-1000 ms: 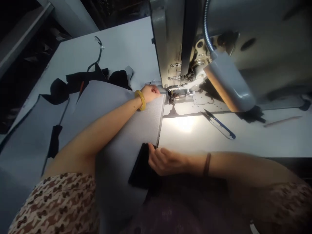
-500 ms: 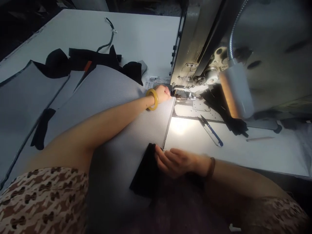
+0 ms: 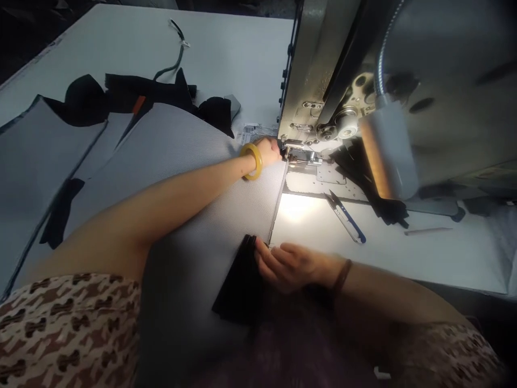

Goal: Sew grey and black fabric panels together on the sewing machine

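My left hand [image 3: 269,150] is beside the needle area of the pale metal sewing machine [image 3: 309,54], its fingers curled in on the far right corner of a large light-grey, mesh-textured fabric panel [image 3: 218,188]. I cannot tell whether they pinch the panel or only press it down. A thick yellow bangle [image 3: 257,161] circles that wrist.

My right hand [image 3: 286,264] is nearer my body, its fingers folded and the thumb side closed on the near end of the panel's right edge, together with a folded, soft black cloth piece [image 3: 238,285] that lies over the panel there. A thin dark band [image 3: 344,272] sits on this wrist.

The panel spreads from the machine across the white tabletop [image 3: 226,54] to my left, its right edge running between my two hands. Beyond it lie crumpled black fabric parts [image 3: 149,89] with a small orange strip [image 3: 138,104], and farther off a thin dark cord [image 3: 176,62].

To the right of the panel lie thread snips with a blue handle [image 3: 351,220], apart from both hands; black fabric scraps [image 3: 375,186] are under a grey lamp [image 3: 390,148], and a slim pale pencil [image 3: 428,231] is near them.
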A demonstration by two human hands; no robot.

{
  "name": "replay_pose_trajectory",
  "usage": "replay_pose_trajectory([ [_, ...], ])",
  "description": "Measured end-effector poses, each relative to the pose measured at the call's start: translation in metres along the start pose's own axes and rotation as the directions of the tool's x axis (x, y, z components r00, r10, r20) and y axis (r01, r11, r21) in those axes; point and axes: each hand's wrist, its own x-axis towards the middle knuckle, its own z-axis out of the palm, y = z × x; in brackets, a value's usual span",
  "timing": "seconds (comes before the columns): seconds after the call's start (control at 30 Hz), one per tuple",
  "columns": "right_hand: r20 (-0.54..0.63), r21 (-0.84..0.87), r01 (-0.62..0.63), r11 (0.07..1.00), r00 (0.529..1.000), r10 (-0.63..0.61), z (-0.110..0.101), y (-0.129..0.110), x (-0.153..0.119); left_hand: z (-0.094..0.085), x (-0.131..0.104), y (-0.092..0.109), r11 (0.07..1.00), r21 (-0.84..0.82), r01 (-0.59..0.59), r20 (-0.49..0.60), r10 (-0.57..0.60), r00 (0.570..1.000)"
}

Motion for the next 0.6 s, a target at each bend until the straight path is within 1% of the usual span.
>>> replay_pose_trajectory([
  [0.17,0.064,0.013,-0.021,1.000,0.998,0.020,-0.0014,0.0014,-0.0013,-0.0026,-0.0017,0.0003,0.996,0.060,-0.066,-0.010,0.067,0.998],
  [0.37,0.024,0.042,-0.047,0.998,0.999,0.046,0.0001,-0.0008,-0.0012,-0.0021,-0.0070,-0.0022,0.977,0.159,-0.145,-0.009,0.148,0.989],
  [0.53,0.025,0.019,-0.042,0.999,0.999,0.042,-0.0013,-0.0018,-0.0010,0.0012,-0.0064,-0.0055,0.961,0.225,-0.159,-0.012,0.166,0.986],
  [0.6,0.033,0.004,-0.038,0.999,0.999,0.038,-0.0024,-0.0004,-0.0025,0.0014,-0.0032,-0.0045,0.957,0.248,-0.147,-0.007,0.153,0.988],
])
